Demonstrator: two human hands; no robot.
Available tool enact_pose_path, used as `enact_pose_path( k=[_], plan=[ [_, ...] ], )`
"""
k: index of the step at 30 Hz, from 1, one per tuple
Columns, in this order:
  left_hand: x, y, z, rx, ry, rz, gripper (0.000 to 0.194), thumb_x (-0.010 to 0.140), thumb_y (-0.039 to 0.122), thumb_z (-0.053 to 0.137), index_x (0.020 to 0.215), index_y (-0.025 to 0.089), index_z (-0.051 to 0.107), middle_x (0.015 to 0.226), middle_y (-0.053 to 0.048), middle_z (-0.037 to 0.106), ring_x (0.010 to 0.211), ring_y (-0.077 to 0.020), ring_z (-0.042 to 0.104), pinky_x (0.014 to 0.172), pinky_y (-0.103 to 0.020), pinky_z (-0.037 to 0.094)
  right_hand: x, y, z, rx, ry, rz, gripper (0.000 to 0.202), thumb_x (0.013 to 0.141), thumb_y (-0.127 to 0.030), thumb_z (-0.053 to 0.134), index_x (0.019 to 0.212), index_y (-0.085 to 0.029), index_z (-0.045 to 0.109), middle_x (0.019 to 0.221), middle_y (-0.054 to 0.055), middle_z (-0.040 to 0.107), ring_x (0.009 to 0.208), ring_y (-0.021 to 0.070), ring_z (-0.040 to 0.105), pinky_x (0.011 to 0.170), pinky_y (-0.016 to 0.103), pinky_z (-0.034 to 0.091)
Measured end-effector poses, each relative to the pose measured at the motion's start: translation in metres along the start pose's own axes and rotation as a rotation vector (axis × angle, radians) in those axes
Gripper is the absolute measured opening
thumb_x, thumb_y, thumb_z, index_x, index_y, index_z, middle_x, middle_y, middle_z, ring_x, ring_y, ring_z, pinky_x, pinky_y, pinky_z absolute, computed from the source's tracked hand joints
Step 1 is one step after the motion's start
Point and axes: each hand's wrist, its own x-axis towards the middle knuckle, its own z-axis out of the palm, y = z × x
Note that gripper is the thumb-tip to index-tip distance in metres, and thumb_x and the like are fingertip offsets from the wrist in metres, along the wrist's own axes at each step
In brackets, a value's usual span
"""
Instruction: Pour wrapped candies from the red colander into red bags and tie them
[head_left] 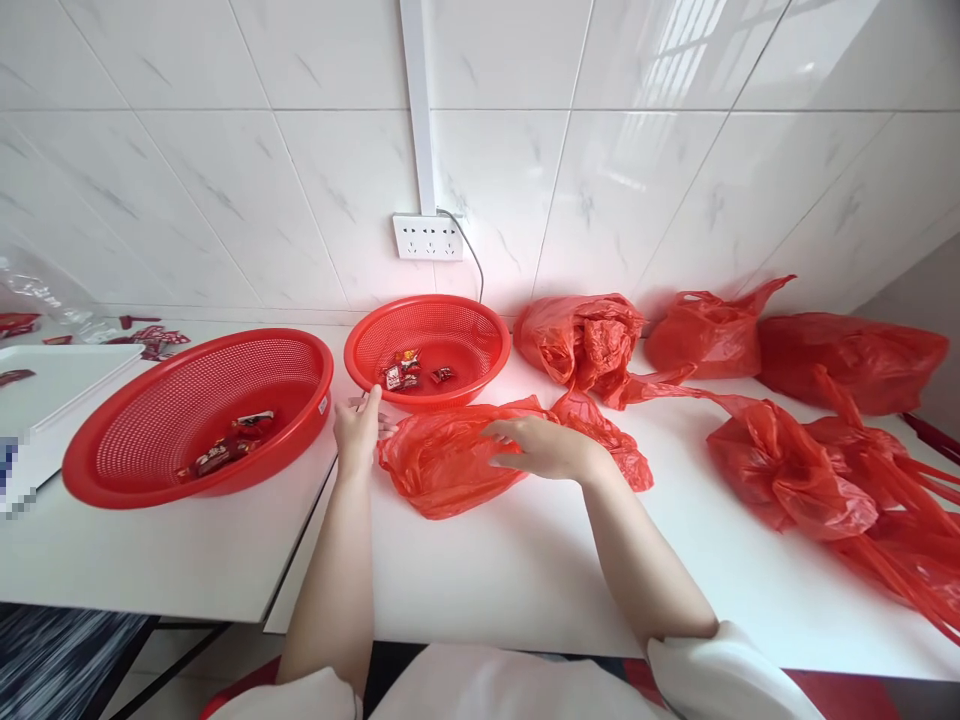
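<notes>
An unfolded red plastic bag point(450, 465) lies loosely spread on the white table in front of me, its thin film crumpled. At the bag's left edge is my left hand point(358, 428), thumb raised beside the small basket's rim and fingers stretched out, partly behind the film. Over the bag's right part hovers my right hand point(544, 447), its fingers apart and nothing visible in them. Just behind the bag stands a small red plastic basket point(480, 345) with a few wrapped snack packets point(403, 372) on its bottom.
A larger red basket point(142, 440) with several wrapped packets stands at left, near a white tray point(82, 375). Filled red bags point(705, 335) line the wall at right, with more knotted bags point(795, 470) closer. A socket strip point(427, 238) is on the tiled wall.
</notes>
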Motion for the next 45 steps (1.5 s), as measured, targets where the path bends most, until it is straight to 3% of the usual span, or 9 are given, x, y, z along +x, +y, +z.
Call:
enact_pose_path(
  k=[7,14,20,26,29,34,37,41,45],
  plan=[
    [0.019,-0.012,-0.008,-0.158,0.042,0.007,0.032,0.087,0.049,0.045,0.093,0.026,0.066,0.072,0.003,0.071,0.106,-0.023,0.06,0.074,-0.033,0.053,0.001,-0.003,0.0,0.069,-0.016,0.007,0.04,0.086,-0.037,0.054,0.123,-0.022,0.06,0.114,0.009,0.065,0.097,0.0255,0.06,0.073,0.035,0.047],
    [0.038,-0.033,0.013,-0.537,0.295,0.214,0.015,0.08,0.036,0.057,0.079,0.021,0.061,0.065,0.004,0.069,0.101,-0.0265,0.062,0.075,-0.045,0.058,0.001,-0.005,0.001,0.013,-0.043,0.013,0.039,0.088,-0.038,0.051,0.125,-0.025,0.058,0.118,0.007,0.065,0.101,0.0253,0.061,0.078,0.034,0.049],
    [0.038,-0.037,0.021,-0.623,0.22,0.161,0.008,0.08,0.028,0.052,0.084,0.023,0.058,0.072,0.007,0.07,0.1,-0.0245,0.064,0.078,-0.048,0.058,0.001,0.001,0.0,-0.004,-0.004,-0.036,0.036,0.09,-0.039,0.05,0.125,-0.031,0.056,0.116,0.004,0.066,0.098,0.0238,0.064,0.079,0.034,0.051],
    [0.024,-0.034,0.028,-0.71,0.25,0.283,0.036,0.069,0.024,0.063,0.104,0.023,0.055,0.093,0.002,0.068,0.09,-0.0227,0.068,0.071,-0.043,0.061,0.006,0.0,-0.001,0.063,0.199,-0.2,0.024,0.092,-0.03,0.049,0.113,-0.024,0.061,0.11,0.005,0.067,0.096,0.0201,0.064,0.084,0.034,0.05],
    [0.014,-0.029,0.041,-0.753,0.17,0.322,0.043,0.07,0.026,0.064,0.111,0.021,0.054,0.104,-0.003,0.066,0.09,-0.0226,0.068,0.071,-0.043,0.062,0.013,-0.005,0.001,0.09,0.38,-0.297,0.025,0.093,-0.025,0.048,0.116,-0.021,0.058,0.113,0.007,0.065,0.101,0.0193,0.062,0.089,0.034,0.049],
    [0.005,-0.027,0.06,-0.777,0.001,0.336,0.035,0.076,0.027,0.061,0.11,0.017,0.056,0.11,-0.008,0.065,0.096,-0.0257,0.066,0.075,-0.046,0.061,0.027,-0.002,0.011,-0.094,0.571,-0.251,0.036,0.092,-0.029,0.051,0.127,-0.021,0.052,0.133,0.012,0.054,0.123,0.0245,0.05,0.112,0.053,0.025],
    [0.005,-0.03,0.067,-0.783,-0.018,0.321,0.031,0.078,0.025,0.06,0.107,0.016,0.057,0.107,-0.007,0.066,0.1,-0.0269,0.065,0.079,-0.048,0.06,0.032,0.006,0.016,-0.214,0.542,-0.183,0.044,0.089,-0.04,0.056,0.129,-0.022,0.052,0.132,0.013,0.055,0.126,0.028,0.048,0.112,0.064,0.008],
    [0.007,-0.033,0.068,-0.764,-0.008,0.326,0.026,0.078,0.025,0.061,0.103,0.017,0.06,0.108,-0.007,0.066,0.104,-0.028,0.064,0.081,-0.049,0.059,0.034,0.015,0.017,-0.2,0.426,-0.254,0.037,0.088,-0.033,0.059,0.123,-0.023,0.058,0.116,0.008,0.066,0.115,0.0231,0.057,0.113,0.052,0.024],
    [0.01,-0.035,0.065,-0.781,0.019,0.333,0.024,0.078,0.025,0.061,0.101,0.017,0.06,0.11,-0.006,0.065,0.103,-0.028,0.064,0.081,-0.05,0.059,0.035,0.019,0.015,-0.104,0.367,-0.31,0.033,0.093,-0.022,0.049,0.125,-0.024,0.058,0.123,0.007,0.064,0.108,0.02,0.062,0.095,0.034,0.046]
  ],
)
